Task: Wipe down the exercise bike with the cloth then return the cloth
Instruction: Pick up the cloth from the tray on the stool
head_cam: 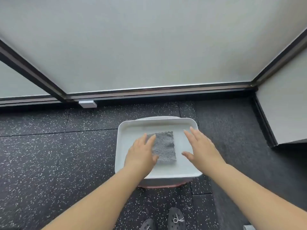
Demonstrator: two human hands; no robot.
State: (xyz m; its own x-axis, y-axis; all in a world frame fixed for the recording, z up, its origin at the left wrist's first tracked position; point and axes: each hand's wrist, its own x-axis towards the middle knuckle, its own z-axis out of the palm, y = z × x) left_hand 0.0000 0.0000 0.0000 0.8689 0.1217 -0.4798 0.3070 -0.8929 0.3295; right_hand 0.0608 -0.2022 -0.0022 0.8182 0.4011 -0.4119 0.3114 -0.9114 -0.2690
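grey cloth flat mid-tray | left hand grip released on its edge | right hand released, apart

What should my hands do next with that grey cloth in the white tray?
Probably curl the left hand fingers round the grey cloth and lift it. It lies flat, folded, in the white tray; the left hand is open over its left edge, the right hand open beside it, neither gripping.

A white tray with a low raised rim sits on a speckled dark floor. Open floor lies left and right of the tray. Behind the tray, frosted glass panels block passage.
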